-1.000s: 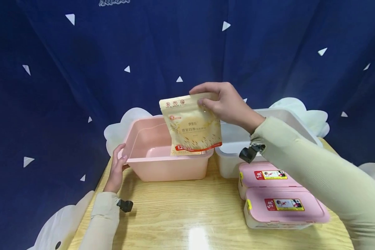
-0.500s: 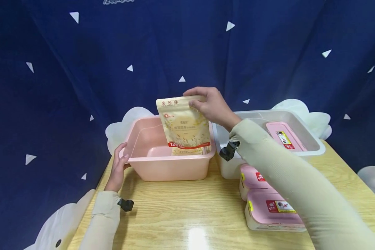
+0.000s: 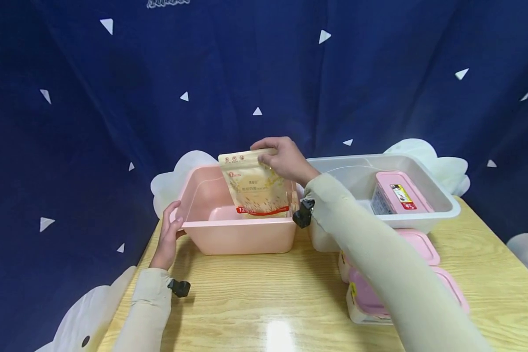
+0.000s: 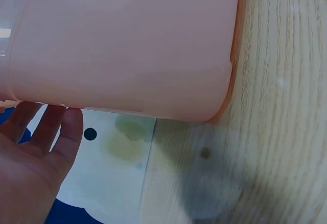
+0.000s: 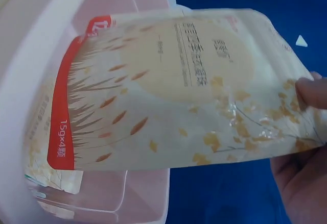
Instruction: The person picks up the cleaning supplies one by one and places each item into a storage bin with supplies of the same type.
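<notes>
My right hand (image 3: pixel 286 159) pinches the top edge of a cream-yellow pouch (image 3: pixel 255 188) printed with wheat ears and a red bottom band. The pouch hangs with its lower part inside the pink bin (image 3: pixel 242 237). In the right wrist view the thumb lies on the front of the pouch (image 5: pixel 168 86), with fingers behind it. Another cream pouch (image 5: pixel 53 137) lies within the bin, below the red band. My left hand (image 3: pixel 166 242) holds the bin's rim at the near left corner. In the left wrist view its fingers (image 4: pixel 69 132) touch the side wall.
A grey-white bin (image 3: pixel 449 208) stands right of the pink one, with a pink-lidded box (image 3: pixel 400 193) inside. Two more pink-lidded boxes, including the front one (image 3: pixel 369 293), sit before it, partly hidden by my right sleeve. A dark blue curtain (image 3: pixel 264 63) backs the wooden table (image 3: pixel 246 293).
My right hand has moved left and down, lowering the pouch into the pink bin. The box in the grey-white bin has come into view. My left hand stays on the rim.
</notes>
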{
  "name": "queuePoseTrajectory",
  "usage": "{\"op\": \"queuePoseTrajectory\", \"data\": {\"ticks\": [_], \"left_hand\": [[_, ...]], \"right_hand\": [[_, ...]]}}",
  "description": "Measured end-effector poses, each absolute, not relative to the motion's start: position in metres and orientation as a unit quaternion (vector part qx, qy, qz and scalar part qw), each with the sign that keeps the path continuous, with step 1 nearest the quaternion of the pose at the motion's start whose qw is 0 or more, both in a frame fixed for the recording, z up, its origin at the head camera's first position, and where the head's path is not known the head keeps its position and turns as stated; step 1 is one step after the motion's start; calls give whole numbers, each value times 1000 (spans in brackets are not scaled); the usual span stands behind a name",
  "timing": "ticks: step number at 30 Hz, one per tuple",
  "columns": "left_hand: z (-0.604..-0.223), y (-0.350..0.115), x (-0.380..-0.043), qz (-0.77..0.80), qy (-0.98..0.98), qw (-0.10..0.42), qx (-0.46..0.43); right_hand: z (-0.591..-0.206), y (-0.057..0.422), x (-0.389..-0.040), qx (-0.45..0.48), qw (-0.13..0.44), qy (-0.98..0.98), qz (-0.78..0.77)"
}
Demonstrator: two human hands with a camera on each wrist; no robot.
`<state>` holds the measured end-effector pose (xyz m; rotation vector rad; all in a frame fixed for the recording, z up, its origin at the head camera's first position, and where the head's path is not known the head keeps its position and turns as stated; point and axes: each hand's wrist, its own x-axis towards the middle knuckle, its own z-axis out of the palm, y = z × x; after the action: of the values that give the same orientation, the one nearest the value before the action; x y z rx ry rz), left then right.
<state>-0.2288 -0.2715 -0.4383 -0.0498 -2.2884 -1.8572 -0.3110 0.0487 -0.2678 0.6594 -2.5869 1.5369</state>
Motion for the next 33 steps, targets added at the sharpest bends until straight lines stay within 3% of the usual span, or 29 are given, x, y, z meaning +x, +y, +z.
{"op": "queuePoseTrajectory", "data": {"ticks": [25, 33], "left_hand": [[-438, -267, -231, -641, -761, 100, -24], [-439, -265, -230, -641, -761, 97, -23]], "right_hand": [[-298, 52, -331, 163, -117, -800, 565], [-305, 48, -327, 152, -117, -822, 537]]}}
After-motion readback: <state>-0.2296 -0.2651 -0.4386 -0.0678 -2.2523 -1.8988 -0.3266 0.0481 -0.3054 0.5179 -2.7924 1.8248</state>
